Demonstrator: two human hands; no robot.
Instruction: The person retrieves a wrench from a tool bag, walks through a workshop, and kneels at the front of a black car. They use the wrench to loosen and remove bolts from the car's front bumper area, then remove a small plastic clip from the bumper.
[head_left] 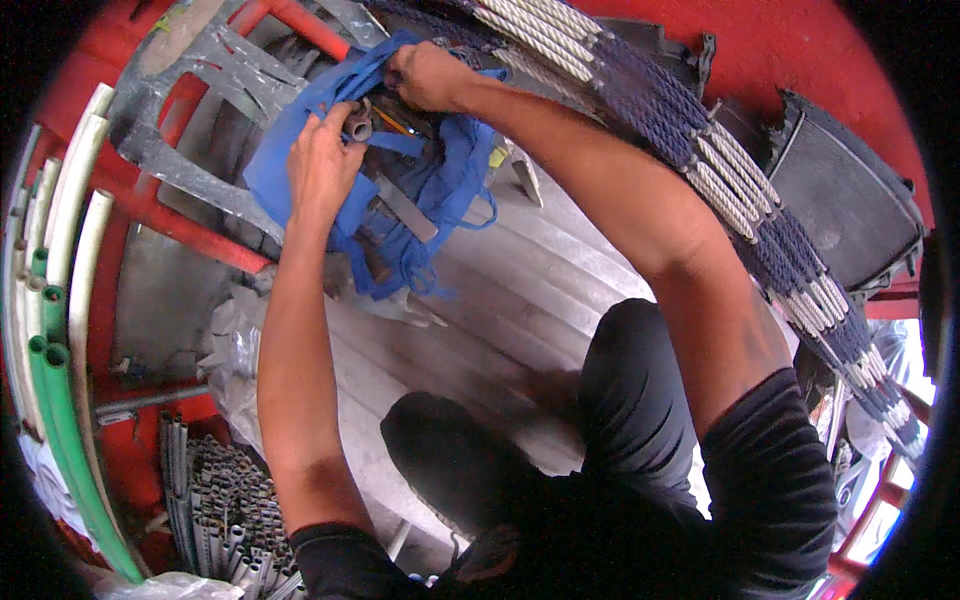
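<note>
A blue cloth bag (275, 160) sags open at the upper left, beside a grey plastic chair. My left hand (325, 160) is closed at its near left side, the fingers around a hollow-ended metal tube (358, 127). Over the far rim, my right hand (425, 75) is closed on the bag's cloth, its fingertips partly hidden. Inside lie an orange-yellow thin stick (398, 122) and other dark items too shadowed to name. A flat grey metal bar (407, 212) lies across the near side of the bag, above its hanging blue straps.
The worn grey chair (150, 110) stands by red metal bars (215, 230). White and green pipes (65, 390) lean at the left, above a stack of thin metal tubes (235, 500). Blue and white ropes (650, 95) stretch along the right, near a radiator (845, 190).
</note>
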